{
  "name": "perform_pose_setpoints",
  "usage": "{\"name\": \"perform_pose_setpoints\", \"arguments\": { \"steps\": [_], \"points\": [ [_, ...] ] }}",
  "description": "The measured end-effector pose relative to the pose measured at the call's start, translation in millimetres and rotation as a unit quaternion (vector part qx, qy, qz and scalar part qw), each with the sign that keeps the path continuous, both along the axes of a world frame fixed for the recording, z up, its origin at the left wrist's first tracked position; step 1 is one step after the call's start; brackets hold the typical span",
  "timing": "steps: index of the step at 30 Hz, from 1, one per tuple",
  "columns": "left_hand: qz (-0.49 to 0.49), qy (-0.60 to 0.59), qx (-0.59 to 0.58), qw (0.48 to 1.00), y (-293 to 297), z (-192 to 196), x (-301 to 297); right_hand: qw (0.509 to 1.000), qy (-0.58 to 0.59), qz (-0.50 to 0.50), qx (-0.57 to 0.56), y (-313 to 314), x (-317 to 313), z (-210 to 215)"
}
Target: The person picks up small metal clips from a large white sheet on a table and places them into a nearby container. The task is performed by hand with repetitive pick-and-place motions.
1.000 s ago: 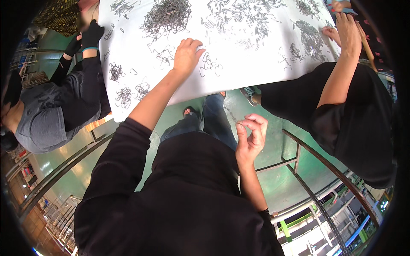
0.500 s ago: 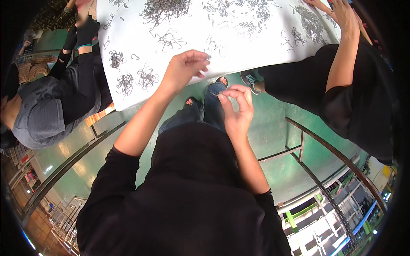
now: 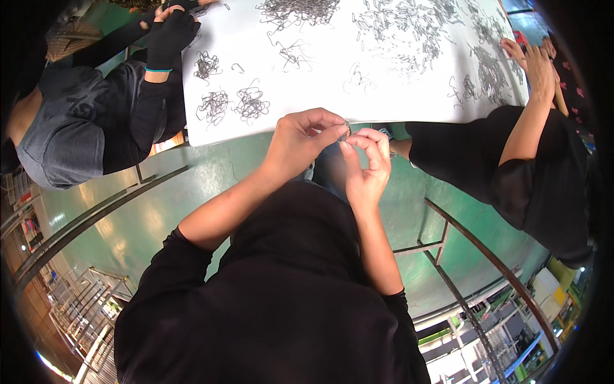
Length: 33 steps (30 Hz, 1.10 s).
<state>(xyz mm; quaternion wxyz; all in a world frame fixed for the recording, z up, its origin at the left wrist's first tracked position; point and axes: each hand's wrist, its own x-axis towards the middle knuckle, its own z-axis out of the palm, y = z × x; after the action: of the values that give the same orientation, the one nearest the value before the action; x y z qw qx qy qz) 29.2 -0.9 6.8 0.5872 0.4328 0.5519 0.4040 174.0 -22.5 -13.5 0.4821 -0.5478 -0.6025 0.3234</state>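
In the head view, the person's left hand [image 3: 300, 137] and right hand [image 3: 368, 160] meet in the middle of the frame, just below the near edge of the white desk [image 3: 396, 102]. Both hands pinch a small metal wire clip [image 3: 345, 132] between thumb and fingertips, the left from the left side and the right from below; the clip is tiny and its shape is hard to make out. The forearms come up from the person's black top in the lower half of the frame. On the desk, in the upper part of the frame, lie loose heaps of wire clips [image 3: 249, 102], with small tangles toward the upper left and wider scatters toward the upper right. At the upper left, a co-worker's hand in a black glove [image 3: 169, 38] rests on the desk edge. At the upper right, another co-worker's bare hand [image 3: 534, 61] lies on the desk among the clips. Below the desk, the green floor [image 3: 128, 217] shows.
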Motion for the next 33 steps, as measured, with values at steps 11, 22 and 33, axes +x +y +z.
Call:
{"name": "perform_pose_setpoints", "arguments": {
  "steps": [11, 22, 33],
  "points": [
    [0.034, 0.036, 0.030, 0.998, 1, -1, -9, 0.998, -0.027, 0.050, -0.019, 19, -5, -5],
    [0.091, 0.155, 0.198, 0.964, -20, -3, -14, 0.980, -0.107, 0.149, -0.082, 113, -3, -41],
    [0.119, 0.138, 0.184, 0.966, -64, -2, -28, 0.877, -0.453, 0.153, -0.040, 185, -69, -86]
  ]
}}
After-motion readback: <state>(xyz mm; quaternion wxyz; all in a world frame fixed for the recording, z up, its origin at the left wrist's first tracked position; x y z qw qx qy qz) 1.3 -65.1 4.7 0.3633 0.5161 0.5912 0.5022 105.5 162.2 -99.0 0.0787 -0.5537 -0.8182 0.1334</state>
